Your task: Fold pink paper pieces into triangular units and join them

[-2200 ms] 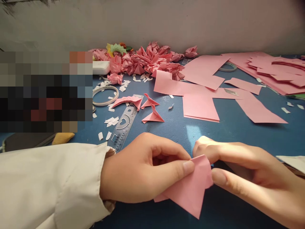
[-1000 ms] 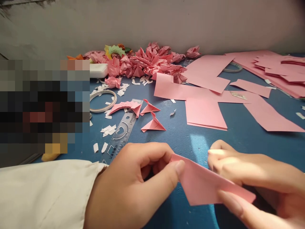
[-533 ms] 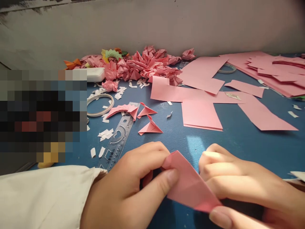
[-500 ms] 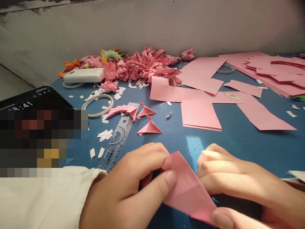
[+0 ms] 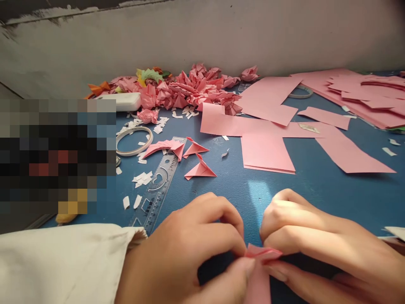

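Observation:
A piece of pink paper is between my hands at the bottom of the view, its top edge folded over. My left hand pinches it from the left with thumb and fingers. From the right, my right hand grips the folded top corner between thumb and forefinger. The paper's lower end runs out of view. Just beyond my hands lie small folded pink paper pieces, and one curved folded strip rests over the end of a clear ruler.
A heap of crumpled pink paper lies along the wall. Flat pink sheets spread to the right. A tape roll, white scraps and a white box-like device are at left, beside a blurred-out patch.
The pink paper has turned from a slanted, flat position to nearly upright, and its top is now folded over. My right hand's thumb has moved up to the top corner, closer to my left hand.

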Demonstrator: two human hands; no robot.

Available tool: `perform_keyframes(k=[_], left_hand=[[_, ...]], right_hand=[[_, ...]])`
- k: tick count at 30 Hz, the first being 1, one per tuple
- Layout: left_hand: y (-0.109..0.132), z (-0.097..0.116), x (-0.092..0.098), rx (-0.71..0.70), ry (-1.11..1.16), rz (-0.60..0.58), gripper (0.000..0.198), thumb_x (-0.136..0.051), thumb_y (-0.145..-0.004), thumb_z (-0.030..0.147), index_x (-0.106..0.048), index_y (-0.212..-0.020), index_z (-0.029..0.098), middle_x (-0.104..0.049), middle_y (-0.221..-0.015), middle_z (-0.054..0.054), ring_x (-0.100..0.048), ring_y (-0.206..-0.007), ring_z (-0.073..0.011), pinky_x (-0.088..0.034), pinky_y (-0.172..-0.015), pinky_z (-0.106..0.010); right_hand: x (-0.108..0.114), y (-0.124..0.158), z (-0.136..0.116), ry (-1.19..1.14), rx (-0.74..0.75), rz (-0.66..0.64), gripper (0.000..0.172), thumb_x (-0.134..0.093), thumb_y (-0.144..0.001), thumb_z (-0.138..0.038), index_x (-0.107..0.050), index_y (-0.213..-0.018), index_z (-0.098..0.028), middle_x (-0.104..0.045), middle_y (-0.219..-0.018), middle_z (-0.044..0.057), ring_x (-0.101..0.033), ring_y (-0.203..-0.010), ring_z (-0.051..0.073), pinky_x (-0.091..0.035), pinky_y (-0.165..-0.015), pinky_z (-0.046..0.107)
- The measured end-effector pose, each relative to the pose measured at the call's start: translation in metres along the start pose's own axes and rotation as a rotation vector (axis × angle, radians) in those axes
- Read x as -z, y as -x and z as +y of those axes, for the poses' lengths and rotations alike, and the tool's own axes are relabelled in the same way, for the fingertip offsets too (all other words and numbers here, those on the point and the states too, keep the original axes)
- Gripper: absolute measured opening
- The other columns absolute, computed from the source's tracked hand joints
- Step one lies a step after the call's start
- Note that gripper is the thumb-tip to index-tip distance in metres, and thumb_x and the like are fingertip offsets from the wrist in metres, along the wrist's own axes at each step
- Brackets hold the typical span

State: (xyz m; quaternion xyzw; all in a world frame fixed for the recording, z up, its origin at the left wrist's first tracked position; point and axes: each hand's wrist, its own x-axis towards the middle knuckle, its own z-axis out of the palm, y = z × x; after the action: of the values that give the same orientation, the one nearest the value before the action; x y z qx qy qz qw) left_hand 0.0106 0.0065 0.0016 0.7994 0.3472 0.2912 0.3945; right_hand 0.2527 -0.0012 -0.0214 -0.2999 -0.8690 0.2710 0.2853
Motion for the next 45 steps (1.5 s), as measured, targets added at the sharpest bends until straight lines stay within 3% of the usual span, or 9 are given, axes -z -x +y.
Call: perform_keyframes(k=[3,8,13,15,19,25,33,40,45], left_hand=[[0.002,0.002,0.001,0.035,-0.031,0.022,0.02,-0.058,-0.095,0.014,-0.072,-0.085,0.024,-0.067,-0.091,0.004,-0.065,-0.079,-0.0094,-0.05,-0.067,-0.016],[0.0,0.002,0.003,-0.032,-0.24,-0.203,0.023,-0.054,-0.099,0.011,-0.067,-0.083,0.021,-0.071,-0.095,-0.001,-0.064,-0.088,-0.0154,-0.053,-0.07,-0.02],[0.005,0.002,-0.001,-0.018,-0.209,0.142,0.017,-0.055,-0.097,0.014,-0.064,-0.089,0.025,-0.066,-0.092,0.003,-0.063,-0.081,-0.012,-0.049,-0.068,-0.021],[0.007,0.002,0.0,-0.033,-0.307,0.205,0.018,-0.055,-0.098,0.012,-0.064,-0.09,0.025,-0.064,-0.087,0.004,-0.061,-0.076,-0.0121,-0.047,-0.068,-0.023],[0.01,-0.003,0.003,-0.183,-0.58,0.167,0.028,-0.048,-0.106,0.015,-0.063,-0.084,0.022,-0.065,-0.079,0.001,-0.06,-0.073,-0.0162,-0.044,-0.065,-0.031],[0.016,-0.012,-0.005,-0.208,-0.721,0.175,0.038,-0.041,-0.11,0.017,-0.069,-0.085,0.023,-0.072,-0.083,-0.001,-0.066,-0.074,-0.0173,-0.049,-0.067,-0.031],[0.011,-0.014,-0.003,-0.245,-0.63,0.147,0.032,-0.04,-0.109,0.021,-0.071,-0.104,0.023,-0.081,-0.111,0.0,-0.075,-0.091,-0.0187,-0.059,-0.087,-0.031],[0.017,-0.012,-0.005,-0.157,-0.535,0.125,0.031,-0.043,-0.108,0.027,-0.074,-0.111,0.026,-0.082,-0.101,-0.001,-0.075,-0.073,-0.0196,-0.062,-0.067,-0.033],[0.015,-0.012,-0.006,-0.241,-0.607,0.179,0.032,-0.042,-0.109,0.02,-0.073,-0.103,0.024,-0.082,-0.105,0.0,-0.078,-0.086,-0.0185,-0.063,-0.077,-0.031]], right_hand=[[-0.001,0.002,-0.003,-0.04,-0.042,0.001,0.005,-0.062,-0.101,-0.026,-0.059,-0.098,-0.028,-0.069,-0.084,-0.003,-0.065,-0.076,0.013,-0.054,-0.07,0.024],[-0.004,0.005,-0.007,-0.037,-0.151,0.064,0.004,-0.062,-0.1,-0.028,-0.06,-0.097,-0.03,-0.067,-0.082,-0.004,-0.066,-0.074,0.013,-0.055,-0.064,0.022],[-0.004,0.001,-0.005,0.102,-0.136,0.174,0.012,-0.06,-0.098,-0.02,-0.057,-0.089,-0.028,-0.064,-0.077,-0.004,-0.063,-0.072,0.012,-0.053,-0.064,0.021],[-0.002,-0.003,-0.003,0.208,-0.157,0.246,0.012,-0.059,-0.098,-0.021,-0.057,-0.088,-0.027,-0.063,-0.074,-0.005,-0.061,-0.068,0.01,-0.051,-0.061,0.02],[0.002,-0.006,0.001,0.339,-0.13,0.27,0.013,-0.059,-0.097,-0.018,-0.056,-0.087,-0.026,-0.063,-0.074,-0.005,-0.06,-0.067,0.01,-0.049,-0.063,0.023],[-0.001,0.002,0.003,0.396,-0.049,0.206,0.007,-0.059,-0.101,-0.015,-0.06,-0.098,-0.022,-0.067,-0.087,-0.001,-0.059,-0.073,0.016,-0.044,-0.074,0.036],[0.0,0.008,0.001,0.559,0.142,0.094,0.017,-0.049,-0.102,-0.003,-0.057,-0.103,-0.018,-0.07,-0.093,0.004,-0.062,-0.084,0.02,-0.041,-0.083,0.042],[-0.004,0.018,0.001,0.624,0.216,0.091,0.031,-0.042,-0.099,0.001,-0.065,-0.11,-0.018,-0.072,-0.091,0.004,-0.066,-0.083,0.022,-0.046,-0.086,0.043],[-0.002,0.017,0.0,0.589,0.217,0.06,0.032,-0.043,-0.097,0.004,-0.066,-0.104,-0.017,-0.071,-0.089,0.004,-0.067,-0.082,0.021,-0.045,-0.086,0.043]])
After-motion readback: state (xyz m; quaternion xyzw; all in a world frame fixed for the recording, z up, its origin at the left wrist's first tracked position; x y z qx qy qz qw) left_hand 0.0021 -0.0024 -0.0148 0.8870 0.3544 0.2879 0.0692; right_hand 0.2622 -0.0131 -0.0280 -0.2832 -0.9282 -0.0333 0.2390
